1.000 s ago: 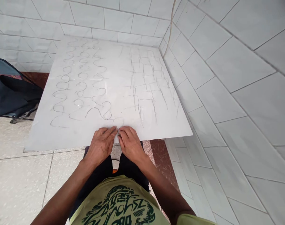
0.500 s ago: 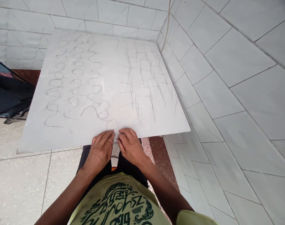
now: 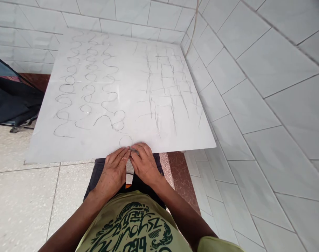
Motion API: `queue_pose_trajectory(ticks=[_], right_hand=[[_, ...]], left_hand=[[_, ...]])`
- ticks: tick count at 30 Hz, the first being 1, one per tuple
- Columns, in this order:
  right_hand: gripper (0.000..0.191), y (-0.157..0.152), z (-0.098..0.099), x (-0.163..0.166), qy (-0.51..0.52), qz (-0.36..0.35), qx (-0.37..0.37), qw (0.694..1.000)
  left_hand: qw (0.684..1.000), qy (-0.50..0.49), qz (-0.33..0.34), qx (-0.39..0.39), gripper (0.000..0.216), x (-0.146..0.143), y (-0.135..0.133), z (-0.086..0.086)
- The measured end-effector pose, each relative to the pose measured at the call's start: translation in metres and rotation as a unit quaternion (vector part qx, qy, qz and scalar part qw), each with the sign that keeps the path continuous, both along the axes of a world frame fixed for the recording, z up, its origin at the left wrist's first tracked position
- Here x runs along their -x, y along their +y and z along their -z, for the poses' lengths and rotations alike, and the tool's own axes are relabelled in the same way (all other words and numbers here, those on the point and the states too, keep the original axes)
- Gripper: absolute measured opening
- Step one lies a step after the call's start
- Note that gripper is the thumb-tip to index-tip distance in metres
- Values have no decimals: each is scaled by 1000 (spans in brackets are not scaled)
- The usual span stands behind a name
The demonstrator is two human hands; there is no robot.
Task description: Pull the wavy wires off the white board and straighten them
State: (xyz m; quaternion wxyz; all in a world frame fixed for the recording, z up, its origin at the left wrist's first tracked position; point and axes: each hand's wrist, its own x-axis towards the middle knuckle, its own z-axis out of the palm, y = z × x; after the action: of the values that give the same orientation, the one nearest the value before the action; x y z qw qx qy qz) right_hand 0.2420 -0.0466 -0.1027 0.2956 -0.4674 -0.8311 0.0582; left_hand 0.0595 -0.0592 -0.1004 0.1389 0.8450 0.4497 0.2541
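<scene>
A large white board [image 3: 101, 147] lies in front of me. Thin dark wire [image 3: 110, 105] runs over it in wavy lines on the left and in crossing straight strands [image 3: 161, 87] on the right. A small wire loop [image 3: 125, 140] lies just beyond my fingertips at the board's near edge. My left hand [image 3: 114, 169] and my right hand [image 3: 145, 162] meet there fingertip to fingertip. Both are closed in a pinch on the end of the thin wire.
A dark bag on a folding frame [image 3: 12, 101] stands at the left on the speckled floor [image 3: 22, 199]. Tiled walls close in behind [image 3: 138, 14] and on the right [image 3: 254, 87]. A cord [image 3: 193, 31] hangs in the corner.
The small loop has taken shape just ahead of my fingertips. Both hands have stayed together at the near edge and drawn back slightly. The view has shifted a little.
</scene>
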Motion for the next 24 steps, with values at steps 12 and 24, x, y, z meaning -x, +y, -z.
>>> queue_pose_trajectory(ticks=[12, 24], right_hand=[[23, -6, 4, -5, 77, 1, -26, 997], [23, -15, -8, 7, 125, -28, -76, 989]], left_hand=[[877, -339, -270, 209, 35, 16, 15, -40], [697, -566, -204, 390, 26, 13, 17, -50]])
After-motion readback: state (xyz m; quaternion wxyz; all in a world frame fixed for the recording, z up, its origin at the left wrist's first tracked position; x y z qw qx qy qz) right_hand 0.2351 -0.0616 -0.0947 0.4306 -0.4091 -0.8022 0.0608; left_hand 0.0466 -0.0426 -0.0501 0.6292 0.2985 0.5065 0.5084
